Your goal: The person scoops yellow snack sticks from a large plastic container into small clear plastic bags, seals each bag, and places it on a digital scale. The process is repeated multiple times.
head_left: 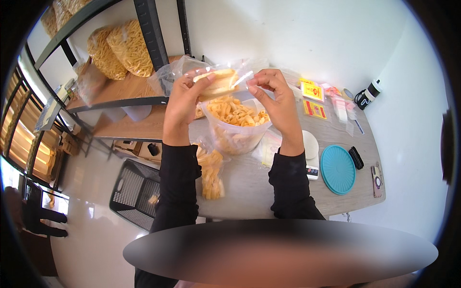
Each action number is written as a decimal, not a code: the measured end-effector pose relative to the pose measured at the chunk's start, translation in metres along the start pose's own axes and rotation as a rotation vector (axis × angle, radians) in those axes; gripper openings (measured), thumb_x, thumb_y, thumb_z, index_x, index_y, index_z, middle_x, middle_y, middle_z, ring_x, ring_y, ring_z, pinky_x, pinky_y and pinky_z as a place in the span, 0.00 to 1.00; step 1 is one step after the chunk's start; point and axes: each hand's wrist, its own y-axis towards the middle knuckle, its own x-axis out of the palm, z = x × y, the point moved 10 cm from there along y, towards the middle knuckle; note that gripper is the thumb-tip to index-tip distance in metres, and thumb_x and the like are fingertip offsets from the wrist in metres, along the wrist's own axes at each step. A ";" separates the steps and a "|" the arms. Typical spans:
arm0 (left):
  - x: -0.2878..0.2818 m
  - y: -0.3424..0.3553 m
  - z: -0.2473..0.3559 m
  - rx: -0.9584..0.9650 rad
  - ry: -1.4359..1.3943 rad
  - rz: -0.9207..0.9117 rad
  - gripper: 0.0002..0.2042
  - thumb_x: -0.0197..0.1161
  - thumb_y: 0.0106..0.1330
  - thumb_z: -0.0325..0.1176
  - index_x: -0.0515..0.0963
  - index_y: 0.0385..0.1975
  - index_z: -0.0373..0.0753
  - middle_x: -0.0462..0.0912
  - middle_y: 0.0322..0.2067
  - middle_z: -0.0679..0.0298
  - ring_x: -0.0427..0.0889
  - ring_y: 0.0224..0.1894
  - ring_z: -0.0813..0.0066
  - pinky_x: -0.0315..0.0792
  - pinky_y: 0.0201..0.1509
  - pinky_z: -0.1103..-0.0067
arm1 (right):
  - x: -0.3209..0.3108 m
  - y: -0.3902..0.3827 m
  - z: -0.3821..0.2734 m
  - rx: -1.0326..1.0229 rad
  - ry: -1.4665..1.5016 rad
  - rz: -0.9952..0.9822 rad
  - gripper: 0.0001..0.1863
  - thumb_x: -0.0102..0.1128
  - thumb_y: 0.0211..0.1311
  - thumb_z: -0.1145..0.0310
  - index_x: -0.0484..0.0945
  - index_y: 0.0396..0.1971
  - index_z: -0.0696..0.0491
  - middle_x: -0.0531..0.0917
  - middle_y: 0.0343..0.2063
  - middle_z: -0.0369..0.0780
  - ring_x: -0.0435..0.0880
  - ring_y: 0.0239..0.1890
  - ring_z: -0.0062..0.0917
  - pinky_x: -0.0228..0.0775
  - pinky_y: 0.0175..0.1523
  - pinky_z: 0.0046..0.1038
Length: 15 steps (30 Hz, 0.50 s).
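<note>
Black sleeves (178,185) seen near; pasta bag (218,82) grasped by left hand (186,95), its clear edge pinched by right hand (274,98); pasta-filled tub (237,138) set below; teal lid (338,170) laid right.

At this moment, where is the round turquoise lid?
In the head view, the turquoise lid lies on the right part of the wooden-look table, between the white kitchen scale on its left and a small black object on its right.
</note>
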 end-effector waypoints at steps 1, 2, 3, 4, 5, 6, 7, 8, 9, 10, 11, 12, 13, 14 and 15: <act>-0.006 0.000 0.002 0.013 -0.017 0.044 0.15 0.70 0.68 0.33 0.80 0.48 0.29 0.86 0.40 0.59 0.85 0.40 0.78 0.78 0.42 0.82 | -0.003 0.000 0.006 0.042 0.024 0.012 0.07 0.71 0.60 0.72 0.86 0.38 0.53 0.78 0.45 0.38 0.78 0.50 0.28 0.69 0.58 0.29; -0.010 0.000 0.007 0.053 -0.049 0.060 0.15 0.69 0.69 0.34 0.81 0.47 0.30 0.86 0.40 0.60 0.85 0.39 0.79 0.78 0.41 0.82 | -0.004 -0.001 0.009 0.059 0.055 0.014 0.06 0.70 0.59 0.72 0.86 0.37 0.53 0.78 0.44 0.38 0.78 0.51 0.30 0.68 0.58 0.30; -0.017 -0.002 0.006 0.023 -0.032 0.098 0.15 0.69 0.69 0.35 0.81 0.47 0.30 0.86 0.39 0.61 0.84 0.38 0.80 0.77 0.40 0.83 | -0.002 -0.003 0.014 0.082 -0.001 -0.029 0.06 0.70 0.58 0.73 0.86 0.37 0.53 0.78 0.43 0.38 0.78 0.51 0.30 0.69 0.57 0.30; -0.023 -0.002 0.009 0.023 -0.033 0.107 0.15 0.69 0.69 0.36 0.82 0.47 0.31 0.86 0.39 0.62 0.84 0.37 0.81 0.76 0.38 0.84 | 0.000 -0.004 0.015 0.077 -0.051 -0.082 0.07 0.70 0.58 0.73 0.86 0.36 0.53 0.79 0.42 0.38 0.78 0.50 0.30 0.69 0.56 0.30; -0.029 0.000 0.015 0.047 -0.043 0.107 0.15 0.69 0.70 0.37 0.82 0.47 0.32 0.86 0.38 0.64 0.83 0.36 0.83 0.75 0.36 0.85 | 0.003 -0.004 0.017 0.060 -0.101 -0.135 0.07 0.70 0.57 0.74 0.86 0.36 0.53 0.79 0.42 0.38 0.78 0.49 0.30 0.69 0.55 0.30; -0.036 0.001 0.018 0.029 0.010 0.130 0.13 0.68 0.70 0.38 0.83 0.45 0.34 0.86 0.36 0.67 0.82 0.36 0.85 0.73 0.35 0.86 | 0.011 -0.005 0.021 0.068 -0.132 -0.223 0.07 0.70 0.56 0.74 0.86 0.36 0.53 0.79 0.41 0.38 0.78 0.49 0.30 0.69 0.55 0.31; -0.038 0.001 0.025 0.085 -0.030 0.107 0.13 0.68 0.71 0.38 0.83 0.45 0.34 0.86 0.36 0.67 0.82 0.36 0.85 0.73 0.36 0.86 | 0.018 -0.008 0.025 0.075 -0.163 -0.311 0.07 0.70 0.56 0.74 0.87 0.36 0.53 0.79 0.41 0.38 0.78 0.48 0.31 0.69 0.54 0.31; -0.042 -0.001 0.028 0.103 -0.056 0.119 0.12 0.67 0.71 0.37 0.83 0.44 0.34 0.86 0.36 0.67 0.82 0.37 0.85 0.73 0.37 0.86 | 0.026 -0.011 0.032 0.107 -0.204 -0.398 0.07 0.70 0.55 0.74 0.87 0.36 0.53 0.80 0.40 0.37 0.78 0.48 0.31 0.70 0.53 0.31; -0.046 -0.002 0.031 0.119 -0.083 0.130 0.12 0.67 0.71 0.37 0.83 0.44 0.35 0.86 0.36 0.67 0.82 0.37 0.85 0.73 0.37 0.86 | 0.034 -0.012 0.032 0.075 -0.221 -0.461 0.07 0.70 0.56 0.74 0.87 0.35 0.53 0.80 0.40 0.38 0.78 0.47 0.31 0.70 0.53 0.31; -0.048 -0.003 0.035 0.136 -0.097 0.127 0.12 0.67 0.71 0.37 0.83 0.44 0.35 0.86 0.36 0.67 0.82 0.38 0.85 0.73 0.38 0.86 | 0.042 -0.013 0.035 0.065 -0.248 -0.524 0.07 0.70 0.56 0.74 0.87 0.35 0.53 0.80 0.39 0.38 0.79 0.46 0.32 0.70 0.52 0.32; -0.051 -0.004 0.039 0.153 -0.112 0.125 0.11 0.67 0.71 0.37 0.83 0.44 0.35 0.86 0.37 0.67 0.82 0.38 0.84 0.74 0.39 0.86 | 0.050 -0.014 0.040 0.076 -0.285 -0.589 0.07 0.70 0.56 0.74 0.87 0.35 0.53 0.81 0.39 0.39 0.79 0.46 0.32 0.71 0.52 0.32; -0.053 -0.007 0.041 0.161 -0.130 0.128 0.11 0.67 0.71 0.36 0.83 0.43 0.35 0.86 0.37 0.66 0.82 0.39 0.84 0.74 0.40 0.86 | 0.057 -0.014 0.040 0.054 -0.294 -0.647 0.07 0.69 0.56 0.75 0.87 0.36 0.53 0.81 0.38 0.38 0.80 0.45 0.31 0.72 0.51 0.31; -0.055 -0.009 0.044 0.173 -0.143 0.124 0.11 0.67 0.71 0.36 0.83 0.43 0.35 0.86 0.37 0.66 0.82 0.39 0.84 0.74 0.40 0.86 | 0.065 -0.015 0.043 0.056 -0.312 -0.708 0.07 0.68 0.57 0.76 0.87 0.36 0.54 0.82 0.38 0.38 0.81 0.45 0.29 0.72 0.51 0.30; -0.056 -0.011 0.047 0.182 -0.158 0.125 0.11 0.67 0.71 0.36 0.83 0.43 0.35 0.86 0.37 0.66 0.82 0.39 0.84 0.74 0.41 0.86 | 0.073 -0.016 0.043 0.045 -0.311 -0.766 0.07 0.68 0.58 0.77 0.86 0.37 0.55 0.83 0.38 0.38 0.81 0.44 0.28 0.73 0.50 0.29; -0.057 -0.013 0.050 0.194 -0.172 0.124 0.11 0.67 0.71 0.36 0.83 0.43 0.34 0.86 0.37 0.66 0.82 0.39 0.83 0.74 0.42 0.85 | 0.079 -0.015 0.046 0.075 -0.313 -0.819 0.07 0.67 0.59 0.76 0.86 0.37 0.55 0.83 0.38 0.38 0.81 0.43 0.28 0.73 0.50 0.29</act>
